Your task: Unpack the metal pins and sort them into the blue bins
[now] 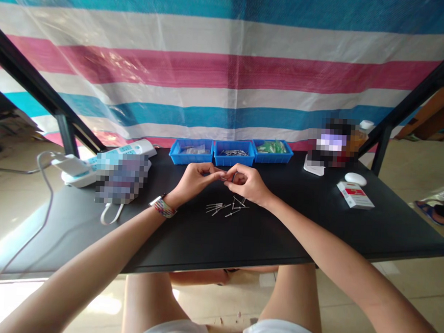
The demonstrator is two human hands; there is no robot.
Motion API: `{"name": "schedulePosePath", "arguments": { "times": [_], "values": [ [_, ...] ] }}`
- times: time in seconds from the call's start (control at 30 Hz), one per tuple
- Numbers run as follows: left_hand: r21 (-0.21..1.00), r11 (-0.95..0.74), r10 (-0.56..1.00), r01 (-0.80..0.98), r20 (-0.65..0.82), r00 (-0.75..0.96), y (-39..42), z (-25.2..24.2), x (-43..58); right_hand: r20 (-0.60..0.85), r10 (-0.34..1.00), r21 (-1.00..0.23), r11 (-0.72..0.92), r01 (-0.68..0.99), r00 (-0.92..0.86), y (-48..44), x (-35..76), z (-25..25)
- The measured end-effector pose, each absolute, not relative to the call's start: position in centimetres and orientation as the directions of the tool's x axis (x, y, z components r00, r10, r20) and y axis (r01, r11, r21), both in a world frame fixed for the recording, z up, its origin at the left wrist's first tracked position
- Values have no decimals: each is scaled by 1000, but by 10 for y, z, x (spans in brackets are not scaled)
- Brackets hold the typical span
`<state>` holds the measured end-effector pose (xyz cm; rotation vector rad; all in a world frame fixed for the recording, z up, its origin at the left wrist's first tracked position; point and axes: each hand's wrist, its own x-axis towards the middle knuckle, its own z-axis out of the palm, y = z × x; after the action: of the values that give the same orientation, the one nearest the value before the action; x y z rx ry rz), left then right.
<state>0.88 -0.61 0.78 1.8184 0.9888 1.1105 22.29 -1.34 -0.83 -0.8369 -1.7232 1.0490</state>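
My left hand [198, 180], with a watch on a woven strap [164, 205] at the wrist, pinches thumb against forefinger above the table. Its fingertips meet those of my right hand [249, 182], which is closed in a pinch too. Something small and thin seems to sit between them, too small to name. Just below the hands, several silvery blind rivets [231, 212] lie loose on the black tabletop, some side by side and others crossed. Behind the hands stands a blue bin [234, 160] holding more metal pins like these.
Another blue bin [191, 159] has clear bags; a third blue bin [273, 158] has green packets. On the left lie a power strip [144, 147], a cable [48, 198] and a blurred item. A white-red box [356, 196] and white case [356, 179] are right. Striped sheeting [226, 71] hangs behind.
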Motion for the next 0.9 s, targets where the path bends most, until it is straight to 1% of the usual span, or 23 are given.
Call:
{"name": "schedulePosePath", "arguments": {
  "times": [0.1,0.2,0.27,0.43,0.6,0.77,0.9],
  "values": [
    [857,-440,879,268,350,324,-6,9,8,364,871,-907,413,89,-330,-15,222,-9],
    [803,-495,855,331,385,347,-6,9,6,341,881,-926,375,46,-327,-12,224,-11],
    [794,-514,845,323,407,346,-5,9,6,341,892,-931,363,24,-296,-7,226,-13],
    [821,-522,835,231,437,336,-5,7,7,348,913,-932,362,31,-214,-2,229,-9],
    [796,-539,830,277,444,338,-6,10,6,336,918,-937,348,24,-210,-2,230,-6],
    [744,-597,784,299,464,412,-4,12,3,323,920,-940,339,36,-222,-3,231,-5],
    [713,-614,778,338,477,407,-1,10,3,319,920,-947,318,-45,-226,-5,229,-4]
  ]
}}
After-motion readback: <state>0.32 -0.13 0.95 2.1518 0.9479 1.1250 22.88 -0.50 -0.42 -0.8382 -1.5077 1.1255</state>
